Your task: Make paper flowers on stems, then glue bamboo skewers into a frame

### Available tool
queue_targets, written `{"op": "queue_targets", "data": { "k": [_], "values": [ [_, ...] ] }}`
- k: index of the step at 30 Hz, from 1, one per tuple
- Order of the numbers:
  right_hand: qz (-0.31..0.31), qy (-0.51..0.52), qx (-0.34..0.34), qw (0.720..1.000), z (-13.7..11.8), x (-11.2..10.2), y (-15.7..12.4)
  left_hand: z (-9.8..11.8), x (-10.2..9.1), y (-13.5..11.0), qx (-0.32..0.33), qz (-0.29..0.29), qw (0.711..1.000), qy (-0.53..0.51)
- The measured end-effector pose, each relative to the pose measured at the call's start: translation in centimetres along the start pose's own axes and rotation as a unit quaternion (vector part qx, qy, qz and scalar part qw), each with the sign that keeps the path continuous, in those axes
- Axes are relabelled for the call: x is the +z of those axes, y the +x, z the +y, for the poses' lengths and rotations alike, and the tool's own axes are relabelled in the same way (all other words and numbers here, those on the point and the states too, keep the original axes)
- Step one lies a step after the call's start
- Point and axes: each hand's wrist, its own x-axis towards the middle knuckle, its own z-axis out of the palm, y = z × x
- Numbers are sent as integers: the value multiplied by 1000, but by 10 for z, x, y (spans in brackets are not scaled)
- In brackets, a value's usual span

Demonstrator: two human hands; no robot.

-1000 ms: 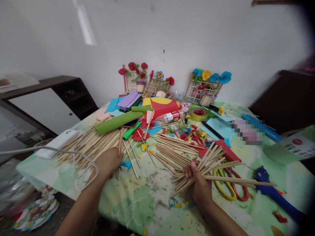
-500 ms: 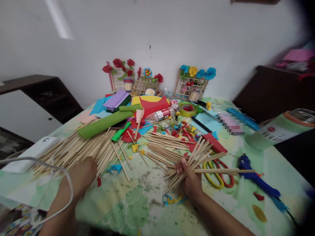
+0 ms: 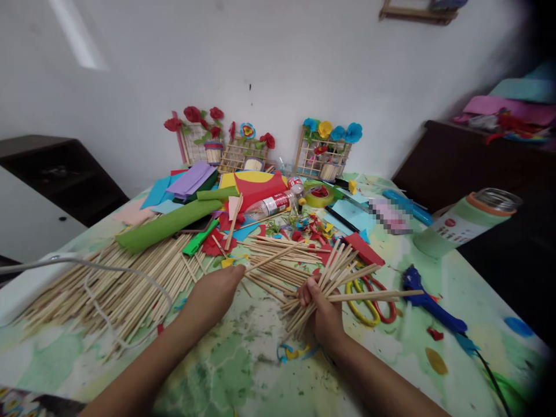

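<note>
The right hand [image 3: 326, 315] is closed around a fanned stick bundle [image 3: 336, 272] above the table [image 3: 226, 365], the left hand [image 3: 219, 292] pinches what looks like 1 stick [image 3: 271, 258], and gathering seems partway, a large pile [image 3: 130, 281] toward the left edge lying loose.

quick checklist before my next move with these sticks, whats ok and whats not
1. Right hand gripping its bundle of sticks: ok, fingers are closed round it.
2. Bundle neatly lined up: not ok, the sticks fan out at different angles.
3. Left hand holding a stick: ok, pinched at the fingertips.
4. Bundle off the blue glue gun: cannot tell, a long stick's tip overlaps it in this view.
5. Blue glue gun cool: cannot tell, nothing visible shows its heat.
6. White cable away from the loose pile: not ok, it crosses the pile in this view.
</note>
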Motion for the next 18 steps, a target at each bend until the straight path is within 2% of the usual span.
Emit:
{"op": "queue_targets", "data": {
  "k": [2,4,6,7,8,10,12,13,15,18],
  "values": [
    [-1,-7,5,1000,-1,1,0,11,-2,12,35,28,999,25],
    [1,-6,12,1000,-1,1,0,20,-5,20,65,57,996,-24],
    [4,-4,14,1000,0,0,0,29,-9,25,94,38,982,-161],
    [5,-6,12,1000,0,0,1,33,-9,27,103,0,961,-255],
    [7,-10,9,1000,1,-1,1,36,-9,27,106,-52,927,-355],
    [16,-19,6,1000,2,-2,1,44,-6,27,92,-157,827,-532],
    [25,-28,7,999,2,-4,2,51,-1,24,61,-218,730,-644],
    [27,-36,8,999,3,-5,2,54,3,23,49,-233,696,-677],
    [25,-56,10,998,3,-6,3,60,10,20,29,-251,651,-716],
    [25,-84,15,996,2,-8,4,62,19,18,-1,-264,608,-748]
  ]
}}
